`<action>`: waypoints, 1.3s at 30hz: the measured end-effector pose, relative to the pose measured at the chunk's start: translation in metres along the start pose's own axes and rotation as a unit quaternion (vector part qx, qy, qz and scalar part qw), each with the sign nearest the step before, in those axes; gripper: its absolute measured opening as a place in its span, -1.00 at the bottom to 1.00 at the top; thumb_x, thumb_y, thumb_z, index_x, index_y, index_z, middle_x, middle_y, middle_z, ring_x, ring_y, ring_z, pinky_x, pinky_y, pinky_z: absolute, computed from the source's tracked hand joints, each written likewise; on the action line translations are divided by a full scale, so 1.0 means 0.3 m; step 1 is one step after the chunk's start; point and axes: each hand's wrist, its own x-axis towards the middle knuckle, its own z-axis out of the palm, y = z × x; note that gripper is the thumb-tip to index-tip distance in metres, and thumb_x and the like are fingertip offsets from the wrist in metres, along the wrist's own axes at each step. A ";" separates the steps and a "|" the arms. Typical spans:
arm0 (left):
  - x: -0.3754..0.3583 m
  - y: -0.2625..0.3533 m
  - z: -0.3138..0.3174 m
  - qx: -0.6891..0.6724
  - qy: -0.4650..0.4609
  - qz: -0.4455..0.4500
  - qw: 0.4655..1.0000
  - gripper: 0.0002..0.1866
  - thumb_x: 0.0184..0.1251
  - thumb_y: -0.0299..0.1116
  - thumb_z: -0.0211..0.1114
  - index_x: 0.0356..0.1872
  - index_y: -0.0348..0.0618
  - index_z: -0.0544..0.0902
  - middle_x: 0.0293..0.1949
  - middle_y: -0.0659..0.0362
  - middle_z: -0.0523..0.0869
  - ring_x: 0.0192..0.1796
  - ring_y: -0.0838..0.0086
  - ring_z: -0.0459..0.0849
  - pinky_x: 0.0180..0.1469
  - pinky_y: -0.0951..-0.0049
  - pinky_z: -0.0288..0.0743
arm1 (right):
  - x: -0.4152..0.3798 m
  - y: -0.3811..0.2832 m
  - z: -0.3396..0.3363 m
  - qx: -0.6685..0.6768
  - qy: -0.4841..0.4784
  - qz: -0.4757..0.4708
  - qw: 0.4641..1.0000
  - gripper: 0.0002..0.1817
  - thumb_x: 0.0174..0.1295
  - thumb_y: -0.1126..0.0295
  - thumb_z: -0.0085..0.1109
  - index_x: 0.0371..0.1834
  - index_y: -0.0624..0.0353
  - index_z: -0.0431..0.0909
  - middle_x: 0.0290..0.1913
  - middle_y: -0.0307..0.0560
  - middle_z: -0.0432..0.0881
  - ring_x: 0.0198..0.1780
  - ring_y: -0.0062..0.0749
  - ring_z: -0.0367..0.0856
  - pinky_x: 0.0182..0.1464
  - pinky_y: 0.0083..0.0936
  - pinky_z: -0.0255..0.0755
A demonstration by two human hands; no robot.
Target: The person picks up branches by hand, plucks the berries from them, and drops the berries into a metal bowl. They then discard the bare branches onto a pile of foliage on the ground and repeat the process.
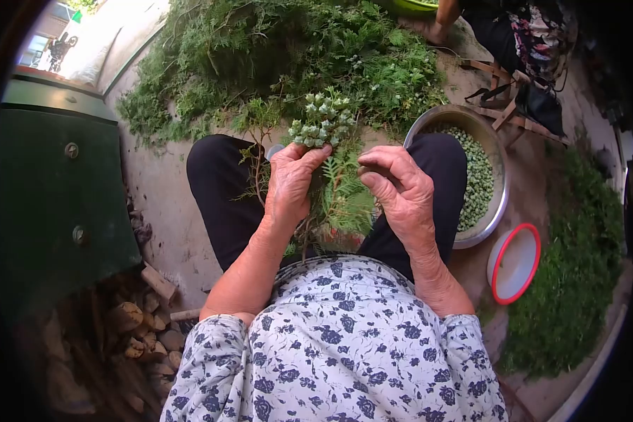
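Observation:
My left hand (292,183) pinches a green cypress-like sprig (348,186) just below a thick cluster of pale green cones (323,121). Feathery leaves of the sprig hang between my knees. To the right of the cluster and apart from it, my right hand (401,186) is curled, thumb and fingers drawn together. Whatever it may hold is hidden inside the fingers. By my right knee, a large metal basin (501,190) contains many loose green cones (477,176).
A big heap of cut green branches (260,56) lies in front. A red-rimmed white bowl (515,264) and more greenery (566,281) are at right. Another person's hand (436,32) shows at the top, near a wooden stool (510,105). Firewood (141,330) and a green cabinet (63,197) stand left.

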 end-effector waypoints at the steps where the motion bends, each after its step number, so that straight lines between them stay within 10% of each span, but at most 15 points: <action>1: 0.003 -0.011 -0.008 -0.021 -0.013 -0.005 1.000 -0.86 0.19 -0.52 0.24 -0.24 -0.32 0.60 -0.35 0.19 0.67 -0.36 0.60 0.59 -0.29 0.55 0.51 | 0.003 0.000 -0.009 -0.043 -0.024 -0.013 0.999 -0.82 0.08 0.54 0.24 -0.22 0.22 0.60 -0.16 -0.11 0.59 -0.18 -0.37 0.58 -0.08 -0.58 0.43; 7: 0.008 0.024 0.014 -0.058 -0.018 -0.012 0.998 -0.90 0.20 -0.51 0.25 -0.29 -0.30 0.58 -0.41 0.21 0.65 -0.39 0.58 0.60 -0.37 0.55 0.51 | 0.025 -0.003 0.018 -0.035 -0.034 -0.059 0.997 -0.86 0.08 0.56 0.23 -0.27 0.25 0.60 -0.35 -0.10 0.60 -0.32 -0.45 0.58 -0.22 -0.57 0.44; 9: -0.002 0.044 0.026 -0.080 -0.013 -0.032 0.996 -0.87 0.20 -0.50 0.26 -0.25 -0.28 0.57 -0.39 0.21 0.65 -0.39 0.57 0.61 -0.36 0.54 0.52 | 0.021 0.032 0.032 0.041 0.042 0.103 0.993 -0.88 0.12 0.55 0.19 -0.27 0.27 0.60 -0.35 -0.12 0.61 -0.33 -0.49 0.57 -0.23 -0.59 0.44; 15: 0.002 0.013 0.006 -0.080 -0.054 -0.038 0.995 -0.80 0.22 -0.31 0.28 -0.23 -0.21 0.56 -0.34 0.21 0.64 -0.33 0.55 0.60 -0.29 0.50 0.52 | 0.041 0.133 0.073 0.073 0.028 0.146 0.986 -0.63 0.14 0.40 0.22 -0.06 0.43 0.46 -0.22 -0.03 0.62 -0.24 -0.54 0.56 -0.17 -0.61 0.43; 25: 0.010 -0.017 0.018 -0.089 -0.084 -0.078 0.989 -0.71 0.20 -0.17 0.32 -0.21 -0.14 0.56 -0.29 0.26 0.57 -0.23 0.54 0.53 -0.20 0.49 0.45 | 0.082 0.146 0.087 -0.068 -0.044 0.234 0.969 -0.64 0.06 0.24 0.31 -0.37 0.38 0.50 -0.44 -0.25 0.50 -0.39 -0.61 0.37 -0.34 -0.55 0.30; 28: 0.021 -0.016 0.001 -0.084 -0.140 -0.121 0.979 -0.71 0.26 -0.17 0.26 -0.12 -0.10 0.54 -0.24 0.23 0.58 -0.17 0.58 0.54 -0.13 0.46 0.45 | 0.077 0.189 0.083 0.248 -0.017 0.277 0.928 -0.78 0.12 0.40 0.22 -0.24 0.31 0.53 -0.30 -0.20 0.58 -0.28 -0.60 0.48 -0.18 -0.61 0.35; 36: 0.009 0.008 -0.006 -0.027 -0.139 -0.086 0.986 -0.58 0.33 -0.23 0.18 0.14 -0.21 0.45 0.09 0.14 0.52 0.10 0.37 0.45 0.09 0.29 0.32 | 0.063 0.176 -0.042 0.372 -0.008 0.288 0.882 -0.76 0.19 0.49 0.12 -0.08 0.32 0.47 -0.17 -0.13 0.59 -0.13 -0.53 0.54 -0.08 -0.52 0.43; 39: -0.043 0.056 0.008 0.057 -0.186 -0.024 0.981 -0.57 0.32 -0.24 0.19 0.11 -0.29 0.47 0.07 0.07 0.55 0.08 0.33 0.51 0.10 0.29 0.38 | 0.031 0.190 -0.063 0.073 -0.069 0.143 0.985 -0.66 0.20 0.50 0.04 0.07 0.26 0.43 -0.08 -0.15 0.59 -0.08 -0.41 0.57 -0.05 -0.55 0.48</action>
